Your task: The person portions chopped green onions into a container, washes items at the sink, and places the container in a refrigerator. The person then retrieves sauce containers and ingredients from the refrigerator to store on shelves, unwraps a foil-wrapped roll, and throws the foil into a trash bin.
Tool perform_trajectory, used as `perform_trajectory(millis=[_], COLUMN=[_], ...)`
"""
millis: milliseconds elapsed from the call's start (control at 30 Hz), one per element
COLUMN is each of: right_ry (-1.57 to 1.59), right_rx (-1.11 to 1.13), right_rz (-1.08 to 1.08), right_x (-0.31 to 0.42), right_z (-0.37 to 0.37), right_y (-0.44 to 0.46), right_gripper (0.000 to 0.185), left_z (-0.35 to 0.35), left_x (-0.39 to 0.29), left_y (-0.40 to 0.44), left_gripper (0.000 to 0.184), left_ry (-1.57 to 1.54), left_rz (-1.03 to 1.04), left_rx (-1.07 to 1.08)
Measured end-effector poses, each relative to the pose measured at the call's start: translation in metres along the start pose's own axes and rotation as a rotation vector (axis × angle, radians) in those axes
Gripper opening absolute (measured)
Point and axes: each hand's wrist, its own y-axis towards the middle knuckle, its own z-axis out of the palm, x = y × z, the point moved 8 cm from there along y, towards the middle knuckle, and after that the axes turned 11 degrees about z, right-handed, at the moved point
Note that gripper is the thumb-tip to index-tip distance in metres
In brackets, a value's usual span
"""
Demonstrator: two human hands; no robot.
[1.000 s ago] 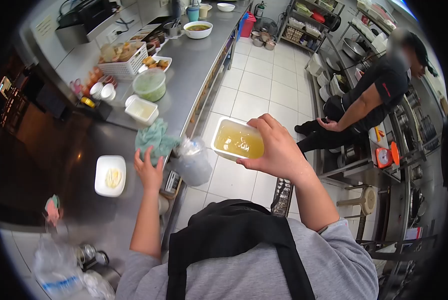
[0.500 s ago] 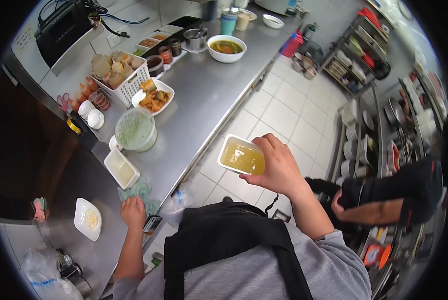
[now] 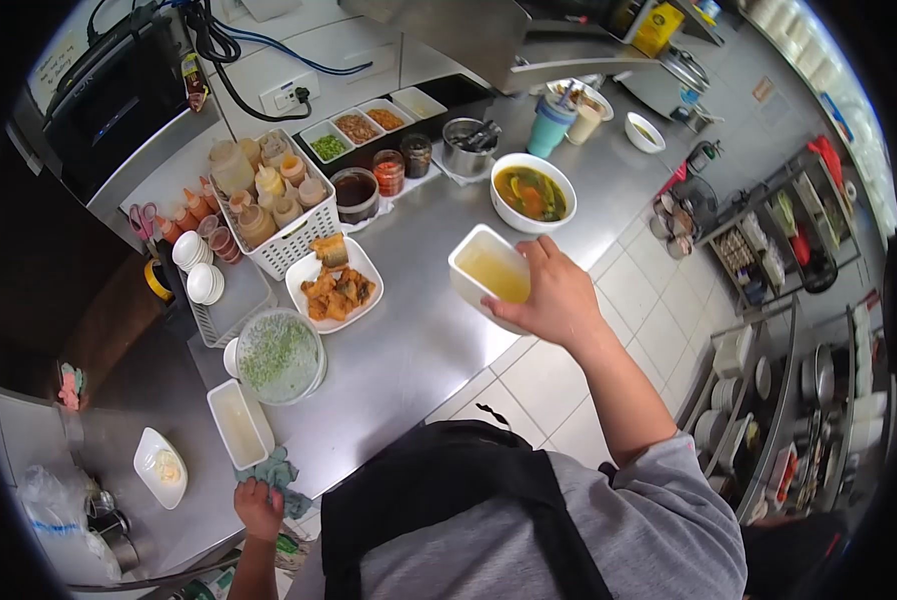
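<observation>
My right hand [image 3: 554,300] grips a white rectangular tub [image 3: 491,272] of yellowish liquid, held up over the steel counter's edge and slightly tilted. Beyond it stands a white bowl of soup [image 3: 533,193]. My left hand [image 3: 260,508] rests on a green cloth [image 3: 277,478] at the counter edge, its fingers curled against the fabric. Touching the cloth is a second white tub [image 3: 240,424] with pale contents. Near that tub are a round clear container with chopped greens [image 3: 280,354] and a white dish of fried pieces [image 3: 335,285].
A white basket of sauce bottles [image 3: 291,240] stands by the wall, beside small jars and a topping tray. A white dish [image 3: 161,468] lies at the left. Shelves of dishes [image 3: 739,390] line the right side. Part of another person in dark clothing [image 3: 794,555] shows at lower right.
The view has turned toward the counter. My right hand has carried the tub from over the floor toward the soup bowl. My left hand stays at the cloth. The other person is now mostly out of view.
</observation>
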Motion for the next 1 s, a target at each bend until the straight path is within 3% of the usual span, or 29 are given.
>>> perform_trajectory(millis=[100,300,400,467,633,800,933,1000], right_ry=[-0.028,0.026,-0.014,-0.06,-0.084,-0.188,-0.242,-0.262], right_rx=[-0.168,-0.188,-0.178,-0.08,-0.065,-0.209,-0.144,-0.008], right_rz=[-0.103,-0.242,-0.22,-0.201,-0.229,-0.204,-0.113,-0.037], right_x=[-0.002,0.014,0.015,0.02,0.023,0.003,-0.022,-0.03], right_z=[0.002,0.017,0.035,0.048,0.077,0.109,0.144,0.161], right_y=[0.072,0.212,0.287,0.33,0.413,0.493,0.542,0.553], right_gripper=[0.073,0.072,0.067,0.069,0.075,0.082,0.088,0.093], left_z=[0.002,0.005,0.012,0.026,0.052,0.056,0.057,0.058], left_x=[-0.005,-0.018,-0.03,-0.041,-0.067,-0.069,-0.068,-0.067], left_y=[0.003,-0.001,0.001,0.002,0.041,0.056,0.056,0.057], left_gripper=[0.019,0.023,0.031,0.035,0.038,0.037,0.036,0.036], left_ry=[0.048,0.37,0.375,0.408,0.572,0.624,0.651,0.658], left_rz=[-0.082,-0.631,-1.047,-1.174,-1.265,-1.246,-1.253,-1.255], left_rx=[0.096,0.229,0.112,-0.037,-0.243,-0.209,-0.177,-0.173])
